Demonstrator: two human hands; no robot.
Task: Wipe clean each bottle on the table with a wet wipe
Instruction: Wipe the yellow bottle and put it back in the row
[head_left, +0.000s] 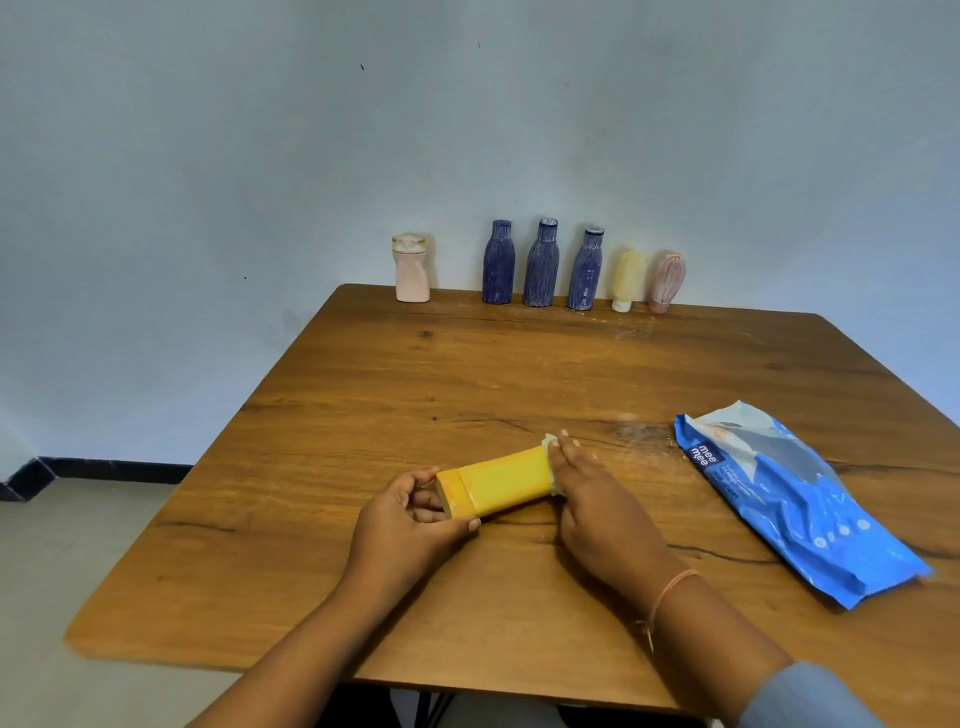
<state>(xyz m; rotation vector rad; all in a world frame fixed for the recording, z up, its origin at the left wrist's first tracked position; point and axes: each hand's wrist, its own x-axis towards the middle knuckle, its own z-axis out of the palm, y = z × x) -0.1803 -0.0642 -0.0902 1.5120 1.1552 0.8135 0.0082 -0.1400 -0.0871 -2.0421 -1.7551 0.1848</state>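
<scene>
A yellow bottle (498, 483) lies on its side near the table's middle front. My left hand (410, 519) grips its cap end. My right hand (597, 499) wraps a pale wet wipe (550, 444) around the bottle's other end; most of the wipe is hidden under my fingers. Along the far edge stands a row of dusty bottles: a pinkish-white one (412, 270), three blue ones (498, 265) (541, 265) (586, 270), a small pale yellow tube (627, 280) and a small pink tube (666, 283).
A blue wet-wipe pack (789, 499) lies flat on the right side of the wooden table (363, 389). White dust streaks mark the tabletop near the row and beside the pack. A pale wall rises behind the table; floor shows at left.
</scene>
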